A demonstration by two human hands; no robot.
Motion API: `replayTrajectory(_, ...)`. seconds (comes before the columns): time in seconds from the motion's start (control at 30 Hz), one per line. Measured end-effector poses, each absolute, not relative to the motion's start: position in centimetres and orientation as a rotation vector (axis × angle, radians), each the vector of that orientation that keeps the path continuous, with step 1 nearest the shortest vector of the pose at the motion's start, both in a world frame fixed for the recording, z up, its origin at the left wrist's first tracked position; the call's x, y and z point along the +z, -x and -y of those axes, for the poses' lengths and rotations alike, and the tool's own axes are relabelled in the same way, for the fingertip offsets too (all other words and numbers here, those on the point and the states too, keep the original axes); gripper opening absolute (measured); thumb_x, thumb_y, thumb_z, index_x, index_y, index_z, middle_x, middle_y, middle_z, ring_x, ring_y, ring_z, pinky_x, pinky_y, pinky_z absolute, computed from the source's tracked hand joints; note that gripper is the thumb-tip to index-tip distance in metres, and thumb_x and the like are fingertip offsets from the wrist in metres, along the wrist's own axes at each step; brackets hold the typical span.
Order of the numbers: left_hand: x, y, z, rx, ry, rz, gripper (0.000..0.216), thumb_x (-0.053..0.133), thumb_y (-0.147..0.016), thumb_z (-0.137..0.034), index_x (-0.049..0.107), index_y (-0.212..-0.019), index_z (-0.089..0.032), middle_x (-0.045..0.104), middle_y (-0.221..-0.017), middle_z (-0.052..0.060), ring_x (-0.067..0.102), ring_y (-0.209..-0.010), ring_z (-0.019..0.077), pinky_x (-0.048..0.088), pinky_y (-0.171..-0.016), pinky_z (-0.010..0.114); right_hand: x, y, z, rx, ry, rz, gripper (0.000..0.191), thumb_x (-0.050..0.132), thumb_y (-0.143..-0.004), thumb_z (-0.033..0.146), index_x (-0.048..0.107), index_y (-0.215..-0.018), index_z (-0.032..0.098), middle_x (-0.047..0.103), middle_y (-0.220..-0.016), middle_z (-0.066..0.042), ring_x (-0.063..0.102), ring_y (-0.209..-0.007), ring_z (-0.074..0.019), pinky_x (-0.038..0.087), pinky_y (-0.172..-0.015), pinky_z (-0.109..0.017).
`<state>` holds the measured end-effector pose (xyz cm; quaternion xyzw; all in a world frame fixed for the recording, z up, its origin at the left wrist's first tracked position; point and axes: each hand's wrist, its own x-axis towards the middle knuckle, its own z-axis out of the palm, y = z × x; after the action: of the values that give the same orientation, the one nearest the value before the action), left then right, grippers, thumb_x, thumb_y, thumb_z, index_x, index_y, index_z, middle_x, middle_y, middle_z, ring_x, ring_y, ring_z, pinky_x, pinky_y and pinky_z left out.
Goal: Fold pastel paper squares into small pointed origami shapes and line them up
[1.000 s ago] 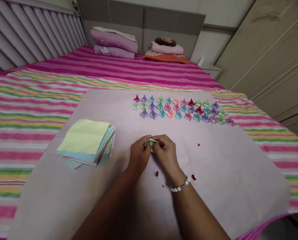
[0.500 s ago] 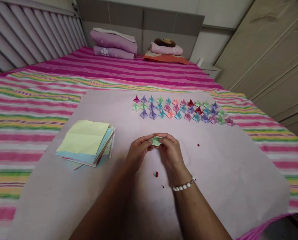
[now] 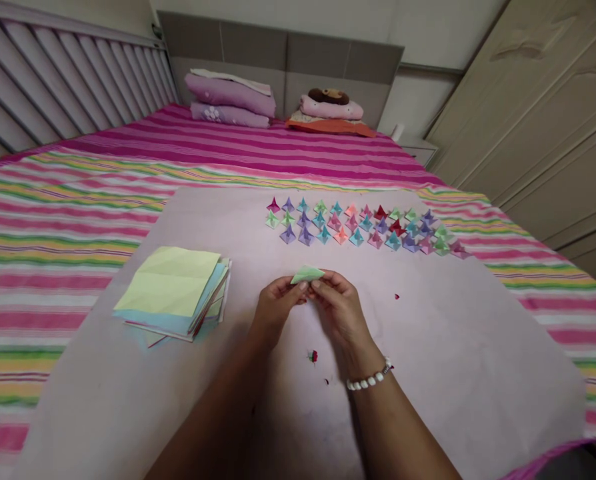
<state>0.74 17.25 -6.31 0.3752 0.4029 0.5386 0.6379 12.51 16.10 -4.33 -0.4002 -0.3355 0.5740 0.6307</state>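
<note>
Between my two hands is a small folded piece of light green paper point(image 3: 307, 274), raised above the pale sheet point(image 3: 428, 373). My left hand point(image 3: 277, 303) pinches its left side, thumb in front and fingers behind. On the other side my right hand point(image 3: 341, 301), with a white bead bracelet point(image 3: 369, 381) at the wrist, grips it the same way. Beyond the hands, small folded paper shapes point(image 3: 341, 235) in several colours stand in rows. To the left lies a stack of square paper point(image 3: 168, 280), a yellow creased sheet on top.
Small red and green scraps point(image 3: 313, 357) lie near my right forearm, and a tiny red scrap point(image 3: 397, 297) sits farther right. A striped bedcover point(image 3: 23, 293) surrounds the pale sheet. Folded purple bedding point(image 3: 231, 100) and a pink folded pile point(image 3: 332, 108) rest by the headboard.
The green paper has turned in my fingers and now shows a wider, pointed face above my thumbs. Both thumbs have shifted lower on it. The camera view has tilted slightly up.
</note>
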Motion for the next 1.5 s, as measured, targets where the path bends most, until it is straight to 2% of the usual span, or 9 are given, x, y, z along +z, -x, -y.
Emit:
replayTrajectory(0.13, -6.1, -0.6, -17.2, 1.232, -0.999, -1.053, 0.022, 0.073, -0.069, -0.037, 0.068, -0.07, -0.015, 0.057, -0.053, -0.004, 0.049, -0.051, 0.0077, 0.039, -0.053, 0.021, -4.3, -12.5, -16.1, 1.272, 0.998, 0.839, 0.014, 0.073, -0.066, 0.028, 0.064, -0.072, 0.018, 0.056, -0.055, 0.005, 0.049, -0.049, -0.0092, 0.041, -0.052, -0.023)
replayTrajectory(0.2, -6.1, -0.5, -17.3, 1.257, -1.013, -1.054, 0.023, 0.074, -0.068, -0.036, 0.068, -0.074, -0.015, 0.062, -0.06, -0.002, 0.054, -0.057, 0.0095, 0.042, -0.058, 0.022, -4.3, -12.6, -16.1, 1.272, 1.014, 0.855, 0.015, 0.072, -0.067, 0.029, 0.064, -0.071, 0.018, 0.054, -0.053, 0.005, 0.046, -0.047, -0.0084, 0.038, -0.05, -0.022)
replayTrajectory(0.37, -5.8, -0.3, -17.5, 1.292, -0.943, -0.924, 0.041, 0.077, -0.064, -0.033, 0.068, -0.101, -0.015, 0.07, -0.085, 0.003, 0.062, -0.077, 0.0147, 0.047, -0.072, 0.026, -4.5, -12.6, -16.0, 1.285, 1.038, 0.914, 0.016, 0.073, -0.067, 0.03, 0.064, -0.07, 0.017, 0.051, -0.05, 0.006, 0.04, -0.045, -0.0072, 0.03, -0.046, -0.021)
replayTrajectory(0.53, -6.1, 0.0, -17.4, 1.26, -0.906, -0.917, 0.028, 0.073, -0.069, -0.038, 0.07, -0.081, -0.014, 0.064, -0.065, -0.001, 0.055, -0.061, 0.0111, 0.043, -0.061, 0.024, -4.6, -12.4, -16.0, 1.387, 1.022, 0.953, 0.021, 0.074, -0.067, 0.034, 0.063, -0.07, 0.017, 0.05, -0.05, 0.006, 0.04, -0.044, -0.0066, 0.028, -0.046, -0.021)
replayTrajectory(0.67, -6.5, 0.0, -17.4, 1.271, -0.848, -0.863, 0.026, 0.073, -0.069, -0.038, 0.065, -0.074, -0.014, 0.06, -0.062, -0.002, 0.051, -0.057, 0.0089, 0.04, -0.059, 0.022, -5.0, -12.3, -16.0, 1.439, 1.072, 1.032, 0.028, 0.077, -0.065, 0.038, 0.058, -0.061, 0.017, 0.049, -0.048, 0.006, 0.038, -0.044, -0.0068, 0.025, -0.045, -0.021)
replayTrajectory(0.83, -6.1, -0.1, -17.4, 1.217, -0.894, -0.903, 0.029, 0.069, -0.074, -0.042, 0.06, -0.067, -0.015, 0.052, -0.052, -0.004, 0.046, -0.051, 0.008, 0.036, -0.053, 0.021, -5.2, -12.4, -16.0, 1.445, 1.13, 1.125, 0.028, 0.075, -0.067, 0.039, 0.06, -0.059, 0.016, 0.059, -0.052, 0.003, 0.036, -0.042, -0.0064, 0.022, -0.043, -0.022)
replayTrajectory(1.0, -5.7, -0.1, -17.1, 1.367, -0.949, -1.102, 0.036, 0.068, -0.074, -0.043, 0.052, -0.056, -0.016, 0.047, -0.049, -0.006, 0.041, -0.048, 0.0063, 0.032, -0.048, 0.019, -5.3, -12.3, -15.9, 1.549, 1.125, 1.196, 0.029, 0.071, -0.07, 0.039, 0.06, -0.057, 0.015, 0.061, -0.051, 0.001, 0.036, -0.04, -0.0054, 0.023, -0.042, -0.022)
replayTrajectory(1.33, -6.3, -0.1, -17.2, 1.349, -0.759, -0.989, 0.035, 0.068, -0.073, -0.043, 0.05, -0.058, -0.017, 0.046, -0.045, -0.006, 0.043, -0.042, 0.0075, 0.032, -0.043, 0.02, -5.1, -12.4, -15.8, 1.584, 1.164, 1.332, 0.028, 0.063, -0.077, 0.041, 0.061, -0.064, 0.016, 0.049, -0.041, 0.007, 0.034, -0.035, -0.0053, 0.022, -0.038, -0.02)
replayTrajectory(1.5, -5.7, -0.2, -17.1, 1.296, -0.737, -0.913, 0.036, 0.065, -0.076, -0.047, 0.051, -0.061, -0.017, 0.048, -0.048, -0.005, 0.045, -0.043, 0.0079, 0.035, -0.044, 0.021, -5.1, -12.3, -15.7, 1.551, 1.172, 1.262, 0.03, 0.065, -0.074, 0.043, 0.059, -0.061, 0.017, 0.051, -0.042, 0.006, 0.035, -0.035, -0.0057, 0.022, -0.037, -0.021)
